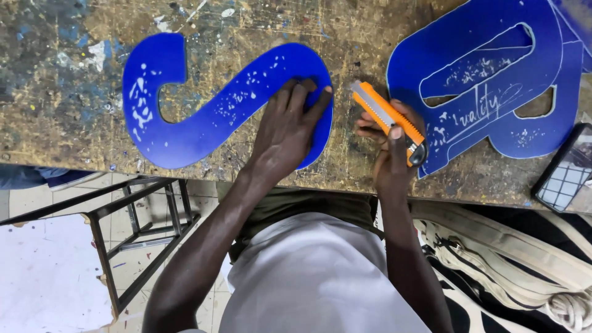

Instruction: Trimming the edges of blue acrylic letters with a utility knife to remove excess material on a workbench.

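Note:
A blue S-shaped cut-out sheet (209, 117) lies flat on a paint-stained wooden workbench (55, 105). My left hand (288, 132) presses down on its right curve with fingers spread flat. My right hand (394, 145) grips an orange and grey utility knife (387, 120), held just right of the S-shape's edge, its tip pointing up and left. Whether the blade touches the sheet I cannot tell.
A larger blue cut-out letter (493, 80) with scratched outlines lies at the right. A phone (567, 169) rests at the bench's right edge. A black metal stool frame (135, 228) stands below left. A beige bag (505, 259) lies at lower right.

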